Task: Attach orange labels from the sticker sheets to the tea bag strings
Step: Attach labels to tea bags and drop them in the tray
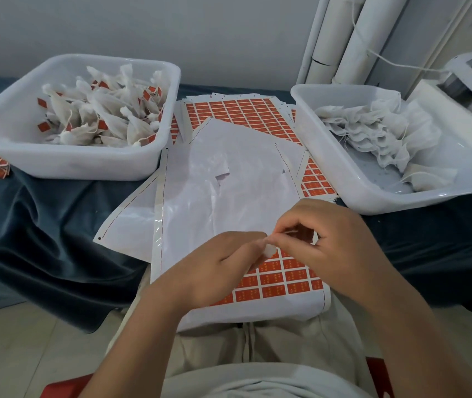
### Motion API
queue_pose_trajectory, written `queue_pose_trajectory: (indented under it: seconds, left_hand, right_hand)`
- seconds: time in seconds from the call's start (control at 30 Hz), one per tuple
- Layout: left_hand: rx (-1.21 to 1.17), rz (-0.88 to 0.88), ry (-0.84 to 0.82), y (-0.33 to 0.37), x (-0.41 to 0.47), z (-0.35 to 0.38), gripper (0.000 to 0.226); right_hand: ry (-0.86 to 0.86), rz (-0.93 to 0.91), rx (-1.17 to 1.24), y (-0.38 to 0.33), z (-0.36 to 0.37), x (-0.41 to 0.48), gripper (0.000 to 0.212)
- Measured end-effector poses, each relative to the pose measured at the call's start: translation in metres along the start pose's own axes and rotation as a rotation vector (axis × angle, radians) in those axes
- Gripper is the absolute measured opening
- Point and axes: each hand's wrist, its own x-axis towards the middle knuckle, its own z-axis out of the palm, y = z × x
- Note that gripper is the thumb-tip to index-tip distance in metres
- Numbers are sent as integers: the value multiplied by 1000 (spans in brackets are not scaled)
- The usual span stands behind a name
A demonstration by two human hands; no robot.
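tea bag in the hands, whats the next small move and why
Probably reach the right hand down to peel an orange label from the sticker sheet just beneath: both it and the left hand pinch a white tea bag, and no label shows on it yet.

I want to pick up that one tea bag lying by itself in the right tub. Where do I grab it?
Probably pinch the lone tea bag at its narrower end, which seems to point left, reaching down from above. It lies flat on the floor of the right tub, apart from the pile, and the tub's wall would block a sideways reach.
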Motion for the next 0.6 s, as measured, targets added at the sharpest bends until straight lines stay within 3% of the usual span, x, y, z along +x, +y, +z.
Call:
queue_pose_trajectory:
  seconds: [0.2,0.37,0.5,0.6]
  left_hand:
    - [-52,110,-55,6,-2,-1,39]
    - [-356,85,-57,2,2,-2,39]
    - [-485,-50,139,-7,3,-2,29]
    - [-286,-199,318,-18,8,1,16]
  right_hand:
    - [9,197,272,-2,5,0,11]
    - [-24,270,445,-5,11,-1,9]
    - [90,139,313,-11,14,-2,10]
    - [172,67,188,-12,12,-1,10]
